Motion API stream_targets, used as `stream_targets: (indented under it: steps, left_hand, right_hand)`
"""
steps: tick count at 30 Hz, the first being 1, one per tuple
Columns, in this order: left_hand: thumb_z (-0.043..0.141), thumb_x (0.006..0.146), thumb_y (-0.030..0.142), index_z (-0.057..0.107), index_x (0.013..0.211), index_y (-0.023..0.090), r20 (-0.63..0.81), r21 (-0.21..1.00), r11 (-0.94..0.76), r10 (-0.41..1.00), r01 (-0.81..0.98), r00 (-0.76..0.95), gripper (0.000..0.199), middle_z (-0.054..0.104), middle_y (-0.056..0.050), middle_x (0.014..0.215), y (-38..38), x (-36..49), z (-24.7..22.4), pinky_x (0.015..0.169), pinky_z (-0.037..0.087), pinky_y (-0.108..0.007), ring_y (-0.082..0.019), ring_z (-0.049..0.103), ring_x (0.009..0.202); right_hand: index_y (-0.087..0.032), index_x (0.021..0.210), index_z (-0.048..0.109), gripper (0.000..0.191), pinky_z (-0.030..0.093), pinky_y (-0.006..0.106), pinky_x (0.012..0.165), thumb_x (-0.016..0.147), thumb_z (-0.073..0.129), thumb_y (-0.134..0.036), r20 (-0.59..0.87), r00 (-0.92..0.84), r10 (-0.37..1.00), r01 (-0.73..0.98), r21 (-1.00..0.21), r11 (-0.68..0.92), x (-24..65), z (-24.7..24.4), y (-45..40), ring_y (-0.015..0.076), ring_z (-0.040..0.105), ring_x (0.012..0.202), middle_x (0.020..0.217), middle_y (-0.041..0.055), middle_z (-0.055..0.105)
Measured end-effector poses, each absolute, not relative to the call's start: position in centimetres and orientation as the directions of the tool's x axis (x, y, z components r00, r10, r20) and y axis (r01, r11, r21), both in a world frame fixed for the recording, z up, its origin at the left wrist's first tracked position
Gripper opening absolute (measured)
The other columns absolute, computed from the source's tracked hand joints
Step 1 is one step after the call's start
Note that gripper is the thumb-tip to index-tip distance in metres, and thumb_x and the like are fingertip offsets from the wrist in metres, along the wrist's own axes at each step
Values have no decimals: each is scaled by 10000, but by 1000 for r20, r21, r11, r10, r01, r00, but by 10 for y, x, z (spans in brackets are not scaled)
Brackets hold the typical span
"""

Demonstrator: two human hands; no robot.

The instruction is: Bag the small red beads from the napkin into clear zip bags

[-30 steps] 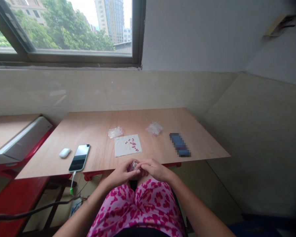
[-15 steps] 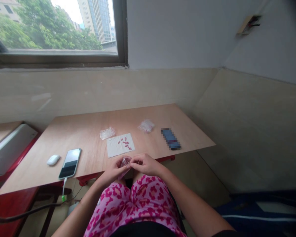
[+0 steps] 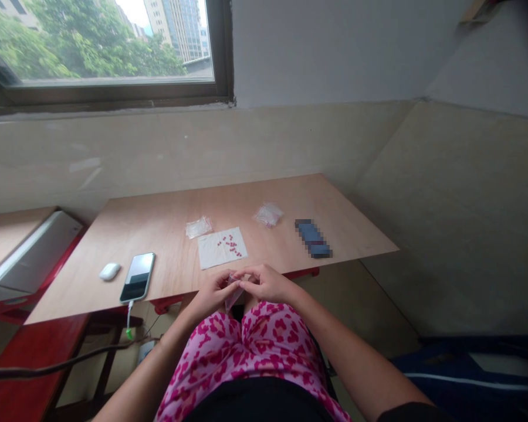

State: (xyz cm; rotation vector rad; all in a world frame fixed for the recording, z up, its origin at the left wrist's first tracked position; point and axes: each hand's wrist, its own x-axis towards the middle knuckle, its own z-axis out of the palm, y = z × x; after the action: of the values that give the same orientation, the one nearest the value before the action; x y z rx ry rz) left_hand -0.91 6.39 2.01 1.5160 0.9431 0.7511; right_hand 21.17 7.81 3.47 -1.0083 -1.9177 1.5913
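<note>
A small clear plastic bag (image 3: 232,299) hangs between my hands, above my lap at the table's front edge. My left hand (image 3: 214,291) pinches it from the left. My right hand (image 3: 266,283) has its fingers closed at the bag's upper part, touching the left fingertips. Fingers cover much of the bag, so its contents cannot be made out. Just beyond my hands lies a white sheet (image 3: 209,252) with several small red pieces (image 3: 232,243) scattered over its right half. Behind it is a stack of flat clear bags (image 3: 199,227); farther right sits another pile of clear bags (image 3: 268,215).
On the wooden table (image 3: 167,234), a phone (image 3: 138,276) with a charging cable (image 3: 129,319) and a white earbud case (image 3: 110,271) lie left. A dark, pixelated phone-shaped object (image 3: 313,238) lies right. A tiled wall (image 3: 255,146) stands behind.
My view has shifted slightly, so the table appears higher and further right. Both hands have drawn together over the top of the bag, and its upper part is now more covered by fingers.
</note>
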Motion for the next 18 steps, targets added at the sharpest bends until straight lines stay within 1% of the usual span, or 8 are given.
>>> stream_targets:
  steps: [3,7,9,12,14,18]
  left_hand:
    - [628,974,517,712,1120,155,-30,981,-61,889,183,457,399,737,-81,1011,65,-9,18,803,530,-314,-210,672,894]
    - [633,962,530,725,1092,149,4,973,-94,921,211,390,413,743,-91,1005,66,-10,18,773,534,-317,-220,679,883]
    - [637,960,529,740,1061,154,23,964,-114,935,239,355,402,751,-90,996,66,-10,19,796,539,-329,-229,686,900]
    - [629,975,505,754,1046,168,44,962,-133,937,237,347,366,762,-87,1016,66,-11,22,881,535,-353,-237,692,952]
    - [618,984,492,758,1043,169,37,971,-118,933,206,359,356,763,-88,1028,67,-11,21,901,531,-355,-235,692,962]
    - [609,991,474,760,1001,160,26,984,-84,938,157,344,349,754,-84,997,70,-15,17,873,522,-333,-223,682,936]
  right_hand:
    - [-161,1208,739,321,361,197,455,971,625,-345,-120,-624,772,262,-963,62,210,36,77,107,512,460,573,-28,611]
    - [-159,1283,717,368,412,206,484,980,604,-336,-112,-602,791,291,-953,87,210,37,77,128,567,480,565,-20,636]
    - [-164,1283,723,366,416,210,492,982,600,-332,-95,-586,805,314,-942,117,210,37,77,133,578,491,569,-17,644]
    - [-173,1261,736,348,419,216,508,990,586,-332,-82,-580,810,331,-933,143,210,38,76,138,584,506,576,-17,645]
    - [-167,1222,749,335,416,220,519,999,576,-348,-79,-582,809,330,-932,147,209,40,76,141,585,517,582,-14,645]
    - [-161,1071,780,334,404,231,547,1023,549,-398,-40,-578,815,325,-927,185,207,41,77,139,568,525,575,-9,626]
